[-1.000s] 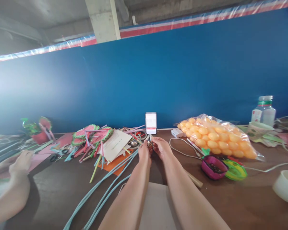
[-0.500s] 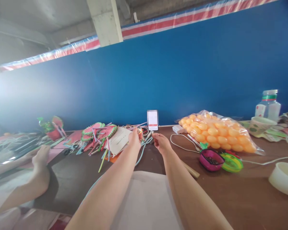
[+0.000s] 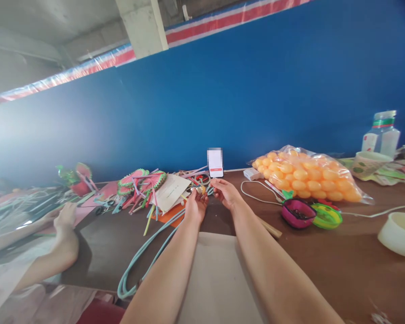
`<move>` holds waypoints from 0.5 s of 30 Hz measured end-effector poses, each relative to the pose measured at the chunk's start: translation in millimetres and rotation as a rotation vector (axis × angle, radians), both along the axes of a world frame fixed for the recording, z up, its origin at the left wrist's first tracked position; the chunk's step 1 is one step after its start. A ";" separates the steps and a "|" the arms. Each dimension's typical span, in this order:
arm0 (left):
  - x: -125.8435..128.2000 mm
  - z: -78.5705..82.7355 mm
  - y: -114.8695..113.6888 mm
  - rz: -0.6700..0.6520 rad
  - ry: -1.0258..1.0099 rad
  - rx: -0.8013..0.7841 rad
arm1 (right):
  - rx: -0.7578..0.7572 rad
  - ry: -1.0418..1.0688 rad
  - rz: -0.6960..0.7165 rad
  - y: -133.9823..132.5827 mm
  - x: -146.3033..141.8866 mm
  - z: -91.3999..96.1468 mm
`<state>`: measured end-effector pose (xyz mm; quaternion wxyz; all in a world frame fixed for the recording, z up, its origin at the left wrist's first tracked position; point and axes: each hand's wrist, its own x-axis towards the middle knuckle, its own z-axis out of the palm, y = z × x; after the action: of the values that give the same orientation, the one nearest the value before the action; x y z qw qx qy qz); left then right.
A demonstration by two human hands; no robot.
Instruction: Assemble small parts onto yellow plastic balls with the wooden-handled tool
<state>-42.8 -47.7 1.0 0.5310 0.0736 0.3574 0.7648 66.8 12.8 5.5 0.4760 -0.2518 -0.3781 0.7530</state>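
Note:
In the middle of the table my left hand (image 3: 196,208) is turned partly palm up, its fingers curled round a small silver-and-yellow object (image 3: 200,190) too small to identify. Close beside it, my right hand (image 3: 227,193) pinches with thumb and forefinger; what is between them I cannot make out. A pale blue cable (image 3: 138,262) lies in long loops beside my left forearm. Just beyond both hands a phone (image 3: 216,163) stands upright against the blue wall, screen lit.
Papers (image 3: 170,192) and pink-green paper fans (image 3: 141,182) with straws lie leftward. Another person's arm (image 3: 62,234) rests at far left. Rightward are a bag of orange balls (image 3: 303,175), a purple bowl (image 3: 297,220), a green dish (image 3: 327,217), a white cup (image 3: 400,234) and a plastic bottle (image 3: 380,135).
My left hand has turned more palm up, showing the silver-and-yellow object. My right hand has shifted slightly up. More of the blue cable's loops now show, and the view has tilted slightly.

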 end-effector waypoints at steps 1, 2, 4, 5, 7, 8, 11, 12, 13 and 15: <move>-0.3 0.1 0.8 -0.011 0.004 0.029 | 0.009 -0.012 0.018 -0.7 -0.4 0.3; -0.4 0.4 1.5 -0.020 0.009 0.048 | 0.016 -0.025 0.035 -1.6 -0.8 0.8; -0.3 0.5 2.6 -0.024 0.013 0.056 | 0.023 -0.050 0.066 -3.7 -1.0 2.1; -0.2 0.1 2.9 -0.021 0.012 0.057 | 0.026 -0.058 0.078 -4.7 -0.9 2.8; -0.1 -0.9 2.8 -0.010 0.010 0.062 | 0.034 -0.066 0.094 -6.3 -0.4 3.6; 0.0 -1.3 2.5 -0.005 0.013 0.068 | 0.040 -0.067 0.099 -6.8 -0.2 3.7; 0.8 -1.7 0.4 0.004 0.031 0.081 | 0.055 -0.083 0.112 -7.3 0.5 2.6; 1.1 -1.6 -0.5 0.005 0.038 0.085 | 0.058 -0.093 0.122 -7.3 0.6 1.9; 1.4 -1.4 -1.4 0.004 0.045 0.090 | 0.062 -0.102 0.134 -7.2 0.7 1.2; 1.8 -1.0 -2.8 -0.002 0.061 0.102 | 0.064 -0.119 0.154 -7.0 0.8 0.3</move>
<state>-41.1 -50.5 0.0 0.5163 0.1244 0.3337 0.7788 67.6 5.8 5.8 0.4011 -0.2510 -0.4480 0.7586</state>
